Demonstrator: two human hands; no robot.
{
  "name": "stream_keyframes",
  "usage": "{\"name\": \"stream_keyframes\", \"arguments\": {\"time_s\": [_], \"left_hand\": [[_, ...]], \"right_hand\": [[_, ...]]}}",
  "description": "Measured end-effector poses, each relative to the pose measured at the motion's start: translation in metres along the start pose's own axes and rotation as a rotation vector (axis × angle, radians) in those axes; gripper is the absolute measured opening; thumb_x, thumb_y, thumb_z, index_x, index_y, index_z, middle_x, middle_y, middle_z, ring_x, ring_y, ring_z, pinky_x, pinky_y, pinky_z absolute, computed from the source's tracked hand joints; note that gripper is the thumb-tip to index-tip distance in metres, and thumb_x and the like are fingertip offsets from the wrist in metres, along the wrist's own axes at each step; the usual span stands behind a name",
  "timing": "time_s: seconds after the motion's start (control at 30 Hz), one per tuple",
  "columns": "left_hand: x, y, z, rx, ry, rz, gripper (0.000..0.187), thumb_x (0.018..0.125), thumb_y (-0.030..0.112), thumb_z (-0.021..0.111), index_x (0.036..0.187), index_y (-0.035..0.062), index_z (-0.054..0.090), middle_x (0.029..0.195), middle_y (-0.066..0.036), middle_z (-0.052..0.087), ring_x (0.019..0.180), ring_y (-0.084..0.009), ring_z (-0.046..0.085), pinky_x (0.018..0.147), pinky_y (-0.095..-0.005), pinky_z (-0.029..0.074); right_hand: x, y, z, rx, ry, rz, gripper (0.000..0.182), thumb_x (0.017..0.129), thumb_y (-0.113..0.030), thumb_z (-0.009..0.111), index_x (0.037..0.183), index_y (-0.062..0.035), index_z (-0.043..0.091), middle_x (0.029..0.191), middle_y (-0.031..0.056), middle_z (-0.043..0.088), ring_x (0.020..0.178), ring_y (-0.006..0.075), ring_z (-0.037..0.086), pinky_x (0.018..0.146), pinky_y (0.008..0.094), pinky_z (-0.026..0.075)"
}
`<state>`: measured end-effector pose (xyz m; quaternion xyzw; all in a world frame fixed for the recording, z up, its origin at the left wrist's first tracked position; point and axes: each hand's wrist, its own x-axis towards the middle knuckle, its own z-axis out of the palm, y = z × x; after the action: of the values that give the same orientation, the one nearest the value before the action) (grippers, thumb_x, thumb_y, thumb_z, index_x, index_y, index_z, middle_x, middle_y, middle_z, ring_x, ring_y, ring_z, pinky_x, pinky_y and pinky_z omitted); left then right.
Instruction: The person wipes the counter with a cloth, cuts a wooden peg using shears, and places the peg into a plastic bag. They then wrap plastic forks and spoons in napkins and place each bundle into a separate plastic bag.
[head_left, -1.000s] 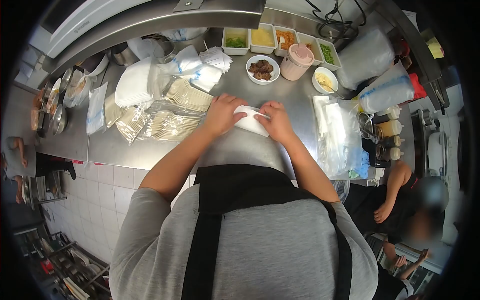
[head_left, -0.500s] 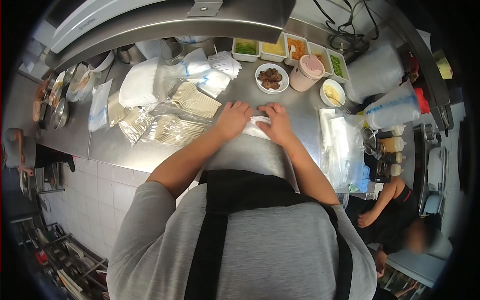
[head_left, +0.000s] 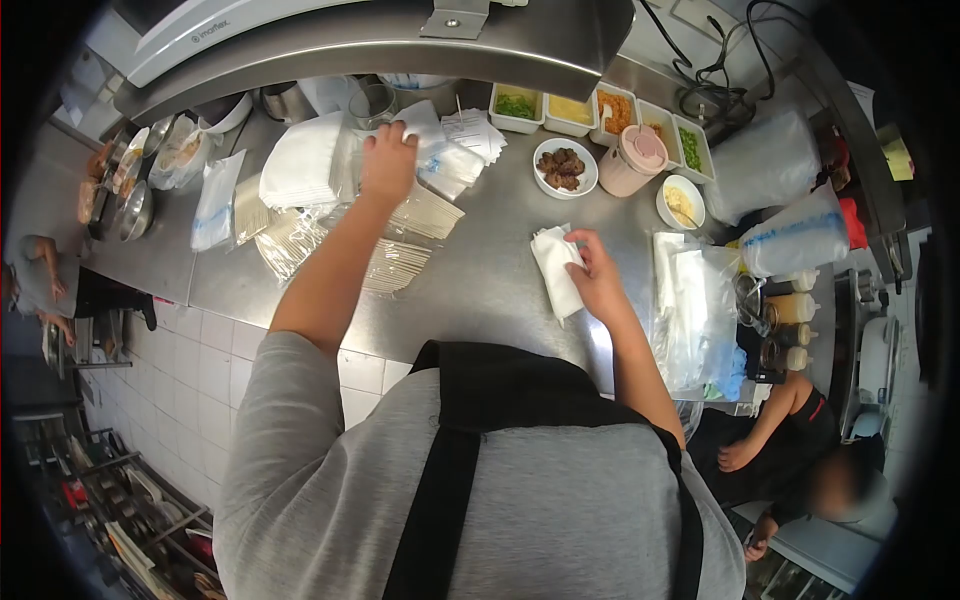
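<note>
Our right hand (head_left: 598, 272) is half open, thumb and fingertips apart on the folded white bundle (head_left: 556, 275), which lies just to its left. Our left hand (head_left: 390, 155), fingers bent, is between the white stack (head_left: 303, 165) on its left and plastic bags (head_left: 455, 168) on its right; we cannot tell whether it grips anything. We judge this a reaching step, calling for a careful pinch.

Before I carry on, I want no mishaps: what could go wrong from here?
The left hand, reaching by the rumpled, blue-marked translucent plastic wrapping, could snag and drag the clear plastic packs of pale, slender utensils nearby. The white, oblong folded-paper bundle at the right hand might unfold if released; no fastening shows.
</note>
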<state>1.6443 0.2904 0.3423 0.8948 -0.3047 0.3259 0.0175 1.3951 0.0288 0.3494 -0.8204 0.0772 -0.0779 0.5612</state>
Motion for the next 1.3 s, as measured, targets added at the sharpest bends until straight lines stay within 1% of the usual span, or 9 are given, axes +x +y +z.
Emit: {"name": "stream_keyframes", "arguments": {"time_s": [0.1, 0.33, 0.43, 0.53, 0.63, 0.77, 0.87, 1.1, 1.3], "left_hand": [[0.01, -0.018, -0.007, -0.092, -0.167, -0.035, 0.014, 0.082, 0.016, 0.058, 0.093, 0.009, 0.062, 0.084, -0.006, 0.064, 0.087, -0.0268, 0.06, 0.079, -0.0414, 0.045], [0.033, -0.007, -0.093, -1.643, -0.49, -0.675, 0.024, 0.071, 0.002, 0.075, 0.087, 0.005, 0.058, 0.073, -0.001, 0.063, 0.07, -0.0081, 0.06, 0.066, -0.0219, 0.044], [0.029, -0.006, -0.094, -1.712, -0.546, -0.663, 0.022, 0.07, 0.0, 0.074, 0.086, 0.0049, 0.06, 0.074, 0.002, 0.063, 0.068, -0.0079, 0.059, 0.064, -0.0219, 0.044], [0.028, -0.008, -0.095, -1.195, -0.371, -0.435, 0.03, 0.072, -0.005, 0.072, 0.098, 0.0021, 0.058, 0.078, -0.004, 0.065, 0.074, -0.0161, 0.064, 0.068, -0.0286, 0.051], [0.019, 0.0, -0.115, -0.375, 0.038, 0.113, 0.037, 0.071, 0.0, 0.074, 0.106, 0.0046, 0.061, 0.079, -0.006, 0.064, 0.079, -0.0243, 0.064, 0.072, -0.0345, 0.052], [-0.042, 0.013, -0.072, -0.444, -0.349, 0.124, 0.016, 0.079, 0.02, 0.066, 0.085, 0.0046, 0.065, 0.083, -0.012, 0.061, 0.081, -0.0308, 0.06, 0.071, -0.0415, 0.049], [-0.053, 0.014, -0.081, -0.689, -0.534, -0.067, 0.012, 0.081, 0.015, 0.062, 0.083, 0.0042, 0.065, 0.085, -0.013, 0.061, 0.085, -0.0322, 0.06, 0.074, -0.0425, 0.048], [0.0, -0.003, -0.048, -0.562, -0.159, 0.051, 0.017, 0.075, 0.009, 0.069, 0.09, 0.0063, 0.065, 0.094, -0.011, 0.064, 0.092, -0.0311, 0.06, 0.079, -0.0388, 0.048], [0.03, 0.005, -0.009, -0.389, -0.413, 0.237, 0.021, 0.069, 0.011, 0.073, 0.088, 0.0105, 0.065, 0.084, -0.009, 0.065, 0.081, -0.0303, 0.062, 0.073, -0.0375, 0.048]], "right_hand": [[-0.015, 0.004, -0.009, -0.061, 0.042, -0.058, 0.027, 0.082, 0.008, 0.051, 0.102, -0.0079, 0.058, 0.085, 0.0108, 0.062, 0.072, 0.0149, 0.057, 0.065, 0.0269, 0.045], [-0.034, 0.002, -0.017, -0.003, 0.147, 0.045, 0.017, 0.085, 0.006, 0.051, 0.093, -0.0048, 0.062, 0.078, 0.0002, 0.058, 0.064, 0.0051, 0.047, 0.059, 0.0208, 0.038], [-0.037, 0.006, -0.013, 0.0, 0.192, 0.008, 0.016, 0.085, 0.005, 0.053, 0.092, -0.0053, 0.063, 0.074, 0.0005, 0.057, 0.061, 0.005, 0.045, 0.055, 0.0216, 0.038], [-0.041, 0.009, -0.011, -0.001, 0.222, -0.018, 0.016, 0.085, 0.005, 0.053, 0.092, -0.0053, 0.063, 0.074, 0.0003, 0.057, 0.061, 0.0048, 0.043, 0.055, 0.0215, 0.037], [-0.045, 0.012, -0.01, 0.015, 0.222, 0.016, 0.016, 0.085, 0.005, 0.053, 0.091, -0.0052, 0.063, 0.076, 0.0011, 0.058, 0.061, 0.0051, 0.044, 0.055, 0.0218, 0.038], [-0.049, 0.005, -0.006, -0.032, 0.214, 0.038, 0.017, 0.085, 0.006, 0.053, 0.091, -0.0046, 0.065, 0.082, 0.0048, 0.061, 0.064, 0.0085, 0.049, 0.057, 0.0239, 0.04], [-0.051, -0.002, -0.004, -0.164, 0.208, -0.124, 0.019, 0.084, 0.006, 0.052, 0.09, -0.0044, 0.067, 0.084, 0.009, 0.062, 0.067, 0.014, 0.054, 0.06, 0.0259, 0.042], [-0.054, -0.003, 0.004, -0.162, 0.215, -0.089, 0.019, 0.084, 0.004, 0.054, 0.091, -0.0047, 0.069, 0.087, 0.0095, 0.063, 0.076, 0.0169, 0.058, 0.068, 0.0259, 0.044], [-0.06, -0.006, 0.004, -0.184, 0.234, -0.081, 0.017, 0.085, 0.003, 0.055, 0.091, -0.0057, 0.068, 0.085, 0.0102, 0.063, 0.071, 0.0179, 0.059, 0.064, 0.0264, 0.045]]}}
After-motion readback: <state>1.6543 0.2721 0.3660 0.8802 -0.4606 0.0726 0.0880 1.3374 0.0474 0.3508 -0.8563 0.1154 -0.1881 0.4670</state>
